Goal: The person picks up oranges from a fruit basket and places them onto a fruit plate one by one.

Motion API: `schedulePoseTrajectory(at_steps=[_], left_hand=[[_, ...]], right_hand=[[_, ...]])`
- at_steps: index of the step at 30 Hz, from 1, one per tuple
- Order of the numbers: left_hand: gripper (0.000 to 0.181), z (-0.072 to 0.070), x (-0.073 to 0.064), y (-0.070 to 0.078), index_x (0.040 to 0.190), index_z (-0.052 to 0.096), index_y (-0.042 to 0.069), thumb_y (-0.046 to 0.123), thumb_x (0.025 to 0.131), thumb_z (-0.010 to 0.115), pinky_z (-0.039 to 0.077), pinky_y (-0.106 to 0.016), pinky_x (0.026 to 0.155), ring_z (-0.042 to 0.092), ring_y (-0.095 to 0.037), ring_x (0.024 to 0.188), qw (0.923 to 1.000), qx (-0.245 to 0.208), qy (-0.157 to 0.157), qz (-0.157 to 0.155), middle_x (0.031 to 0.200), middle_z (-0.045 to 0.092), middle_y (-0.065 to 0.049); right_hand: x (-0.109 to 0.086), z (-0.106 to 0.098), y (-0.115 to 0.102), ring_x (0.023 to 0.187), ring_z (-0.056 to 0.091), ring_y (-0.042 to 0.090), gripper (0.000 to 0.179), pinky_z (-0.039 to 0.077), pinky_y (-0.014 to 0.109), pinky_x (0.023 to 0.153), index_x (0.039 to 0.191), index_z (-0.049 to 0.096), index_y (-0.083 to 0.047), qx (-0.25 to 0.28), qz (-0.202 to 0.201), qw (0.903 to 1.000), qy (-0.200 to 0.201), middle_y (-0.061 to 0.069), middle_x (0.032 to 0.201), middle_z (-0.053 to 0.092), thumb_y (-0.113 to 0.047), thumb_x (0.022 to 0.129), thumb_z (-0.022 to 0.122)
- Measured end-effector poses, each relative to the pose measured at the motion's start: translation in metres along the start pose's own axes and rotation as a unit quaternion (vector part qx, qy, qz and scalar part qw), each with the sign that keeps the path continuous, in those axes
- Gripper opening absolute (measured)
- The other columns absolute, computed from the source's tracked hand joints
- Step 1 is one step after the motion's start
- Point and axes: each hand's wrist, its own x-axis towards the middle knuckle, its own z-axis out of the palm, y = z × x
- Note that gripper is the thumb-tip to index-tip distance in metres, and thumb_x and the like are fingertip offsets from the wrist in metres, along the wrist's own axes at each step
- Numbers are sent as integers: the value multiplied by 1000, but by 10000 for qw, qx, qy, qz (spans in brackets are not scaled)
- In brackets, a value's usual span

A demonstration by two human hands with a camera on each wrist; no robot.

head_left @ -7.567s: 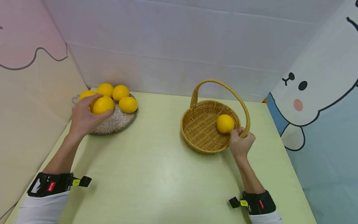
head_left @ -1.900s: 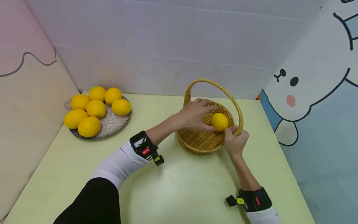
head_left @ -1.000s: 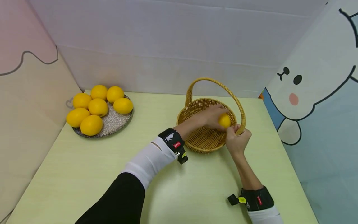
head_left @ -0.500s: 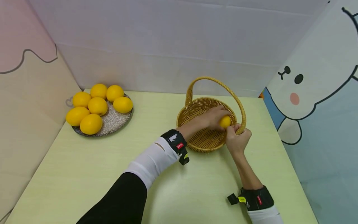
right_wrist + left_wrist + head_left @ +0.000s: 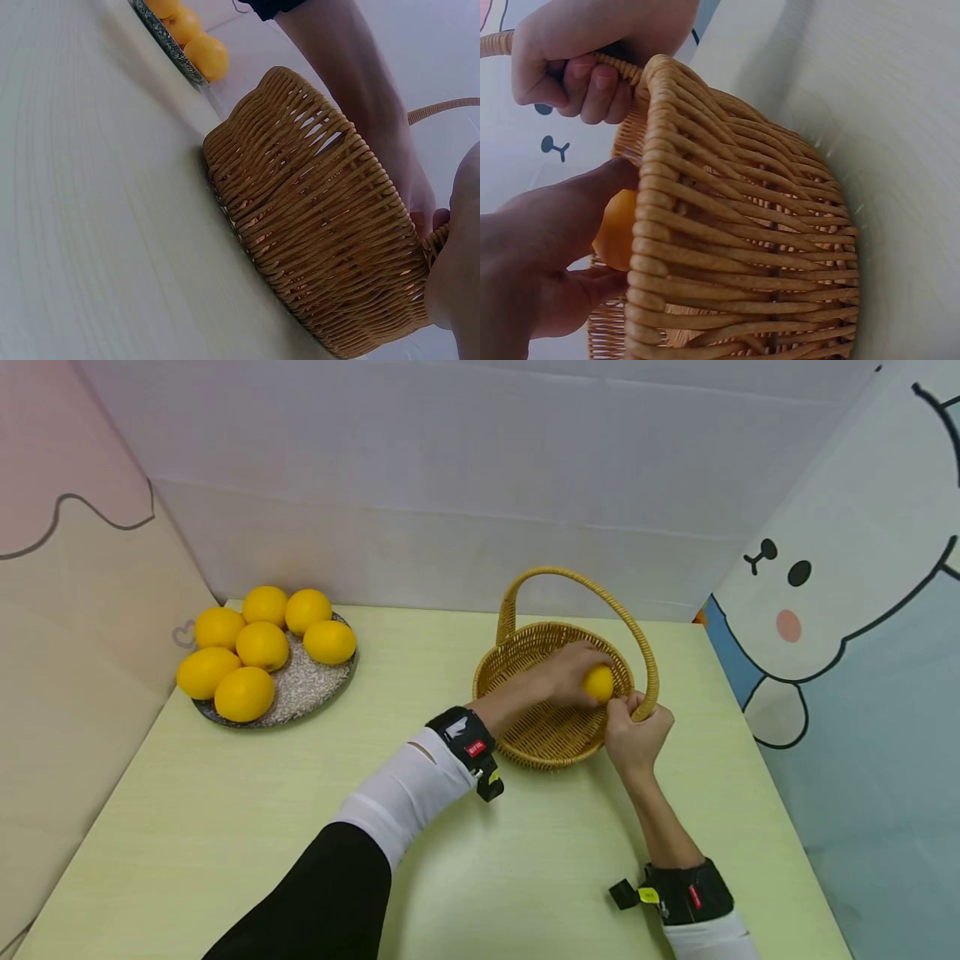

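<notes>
An orange sits inside the round wicker basket, against its right side. Reaching over the basket's left rim, my left hand holds this orange; the left wrist view shows thumb and fingers on either side of the fruit. My right hand grips the foot of the arched handle at the basket's right rim, its fingers curled round it in the left wrist view. The orange cannot be seen in the right wrist view, where the basket wall fills the middle.
A speckled grey plate with several oranges heaped on its left and back stands at the table's back left. The pale table meets a white back wall. Printed panels flank it, with a cartoon face at right.
Earlier my left hand held an orange over the plate; that fruit now lies there. The hand has since come into the basket and taken hold of its orange. My right hand stays on the handle.
</notes>
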Motion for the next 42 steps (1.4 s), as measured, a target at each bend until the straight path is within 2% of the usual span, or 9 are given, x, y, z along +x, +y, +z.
schedulePoseTrajectory(at_steps=[8,16,23,29,36,42], left_hand=[[71,-12,-2,0,152,52,17,36,88,77,48,-27,95,46,-16,124,9993,-226,301,88,146,49,-5],[74,-25,-8,0,151,53,15,37,86,79,50,-25,90,50,-15,118,9935,-655,909,214,144,49,-8],[76,-44,-21,5,152,52,17,39,85,79,51,-24,87,50,-17,119,9876,-891,1255,303,146,48,-6],[74,-55,-32,10,150,55,14,40,85,79,52,-21,86,54,-15,114,9808,-1114,1512,524,143,52,-6],[71,-60,-41,11,148,58,15,39,84,78,52,-19,86,55,-13,115,9754,-1190,1704,733,145,53,-4],[68,-59,-52,5,144,61,15,40,83,78,51,-18,87,54,-11,115,9728,-1217,1795,808,141,55,-1]], right_hand=[[0,0,-1,38,21,-4,38,10,17,33,50,30,5,-9,-8,10000,5,-16,44,29,20,79,50],[-1,0,0,38,20,-5,39,9,18,32,50,31,4,-50,-115,9999,32,-16,45,29,22,79,50],[-1,-1,1,40,20,-5,38,9,18,33,50,29,3,15,-108,9999,33,-16,46,28,20,78,48],[0,-1,1,40,20,-4,37,10,18,34,51,29,4,-42,-165,9999,28,-15,46,29,20,79,48],[0,-1,0,40,19,-5,37,9,19,33,51,29,4,-11,-166,9999,31,-14,46,28,20,78,48],[-1,-1,0,40,18,-4,36,8,20,34,51,28,7,-19,-212,9998,7,-14,47,27,20,78,47]])
